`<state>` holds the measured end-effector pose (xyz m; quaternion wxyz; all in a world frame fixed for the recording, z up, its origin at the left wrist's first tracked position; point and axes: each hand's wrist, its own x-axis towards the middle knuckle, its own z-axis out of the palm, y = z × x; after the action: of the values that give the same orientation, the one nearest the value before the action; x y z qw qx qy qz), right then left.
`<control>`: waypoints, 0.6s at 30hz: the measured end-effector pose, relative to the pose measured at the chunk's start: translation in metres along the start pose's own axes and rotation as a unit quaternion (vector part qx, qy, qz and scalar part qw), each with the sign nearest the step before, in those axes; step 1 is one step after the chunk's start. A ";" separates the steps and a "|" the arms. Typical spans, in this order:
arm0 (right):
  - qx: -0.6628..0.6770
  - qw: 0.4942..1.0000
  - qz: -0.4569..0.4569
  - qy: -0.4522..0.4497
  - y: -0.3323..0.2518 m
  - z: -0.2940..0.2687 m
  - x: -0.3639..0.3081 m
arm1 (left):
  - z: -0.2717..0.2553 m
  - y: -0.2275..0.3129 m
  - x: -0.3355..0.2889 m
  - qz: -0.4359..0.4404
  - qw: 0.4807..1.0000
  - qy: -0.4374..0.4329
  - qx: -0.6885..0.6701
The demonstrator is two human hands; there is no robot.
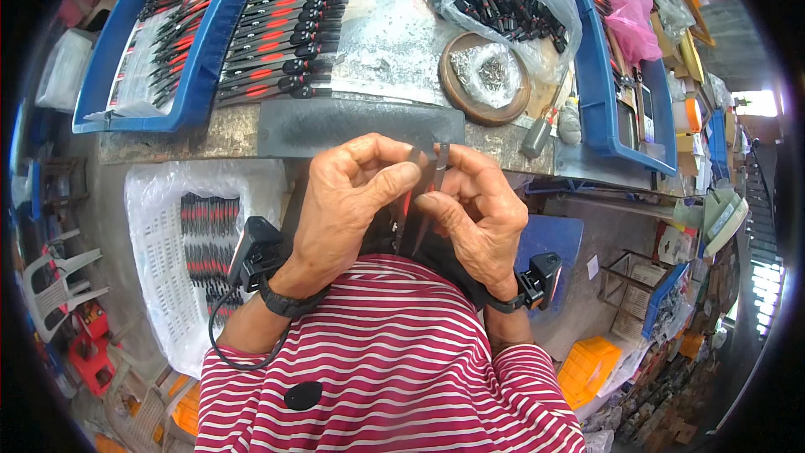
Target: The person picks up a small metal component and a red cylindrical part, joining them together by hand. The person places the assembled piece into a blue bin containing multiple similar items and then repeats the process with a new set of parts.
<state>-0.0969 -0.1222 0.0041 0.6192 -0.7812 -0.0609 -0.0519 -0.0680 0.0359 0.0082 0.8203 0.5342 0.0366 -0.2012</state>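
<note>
In front of my striped shirt, both hands are closed in pinches close together at the bench edge. Thumb and forefinger of my left hand (340, 193) grip a slender black-and-red piece (402, 211), which points down toward my lap. Beside it, my right hand (482, 214) pinches a thin dark strip (441, 166), its upper end standing above the fingertips. Whether the two are joined I cannot tell; the fingers hide part of both. Just beyond them a dark flat pad (352, 124) lies along the bench edge.
Many black-and-red pieces lie in rows on the bench (277, 33) and in a blue tray (193, 88) at left. At right are a round wooden bowl (450, 88) of small metal parts, a dark-handled tool (537, 137) and another blue bin (604, 109). A white basket (159, 243) stands lower left.
</note>
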 end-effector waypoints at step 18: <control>0.005 0.997 0.075 -0.035 0.011 0.005 -0.004 | -0.004 -0.022 0.008 -0.020 0.999 0.001 -0.040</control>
<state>-0.0992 -0.1203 -0.0080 0.6226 -0.7819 -0.0237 0.0224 -0.0683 0.0291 -0.0143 0.8365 0.5006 0.0566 -0.2156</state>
